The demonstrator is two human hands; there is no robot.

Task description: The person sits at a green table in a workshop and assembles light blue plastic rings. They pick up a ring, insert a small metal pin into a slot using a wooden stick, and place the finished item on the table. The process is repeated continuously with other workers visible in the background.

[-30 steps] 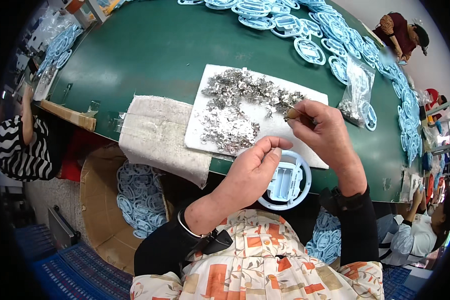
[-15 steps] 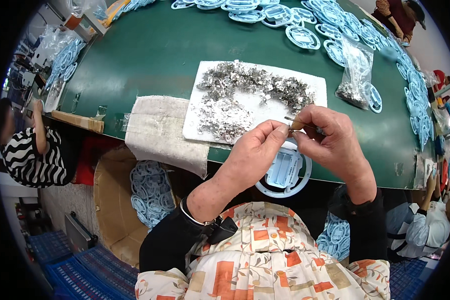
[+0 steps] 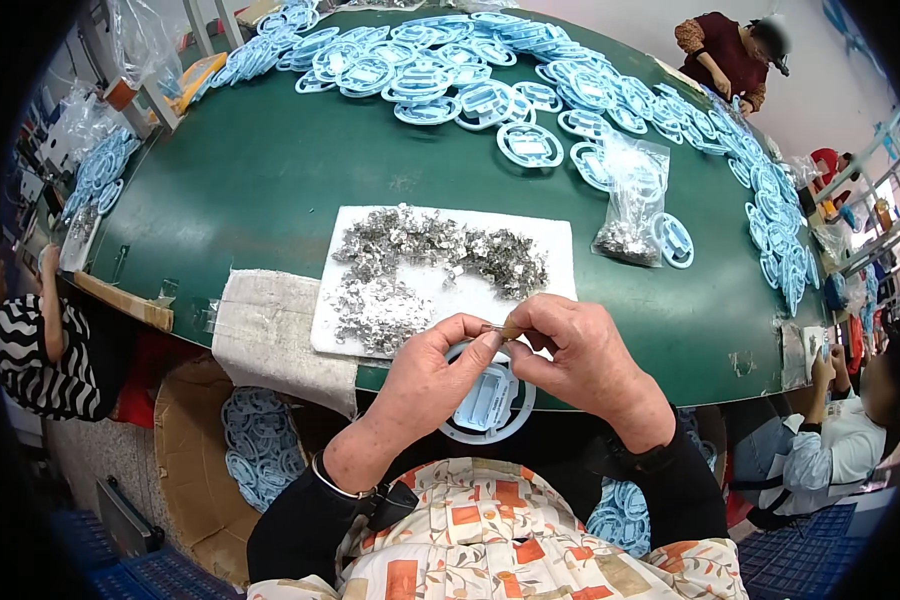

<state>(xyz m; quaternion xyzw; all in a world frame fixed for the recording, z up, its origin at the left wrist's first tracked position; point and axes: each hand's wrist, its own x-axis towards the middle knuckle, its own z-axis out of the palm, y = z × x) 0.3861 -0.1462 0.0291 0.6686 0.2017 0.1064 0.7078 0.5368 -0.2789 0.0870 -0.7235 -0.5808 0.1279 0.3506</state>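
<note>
My left hand [image 3: 435,372] and my right hand [image 3: 582,352] meet at the table's near edge, thumbs and fingertips pinched together. A tiny metal piece shows between them; its exact kind is too small to make out. Just below the hands, a light-blue round plastic part [image 3: 487,400] with a recessed middle juts over the edge, its upper side partly covered by my fingers. Beyond my hands lies a white foam board [image 3: 555,235], bearing heaps of small shiny metal clips [image 3: 380,305].
A grey cloth [image 3: 270,318] hangs over the edge left of the board. Blue parts [image 3: 420,80] pile along the far side. A clear bag of metal pieces [image 3: 630,215] stands at right. A cardboard box [image 3: 185,440] of parts sits below left. Other people work around the table.
The view has shifted, so the board and my hands appear lower and further left, and more of the far pile shows. My hands keep the same pinched pose.
</note>
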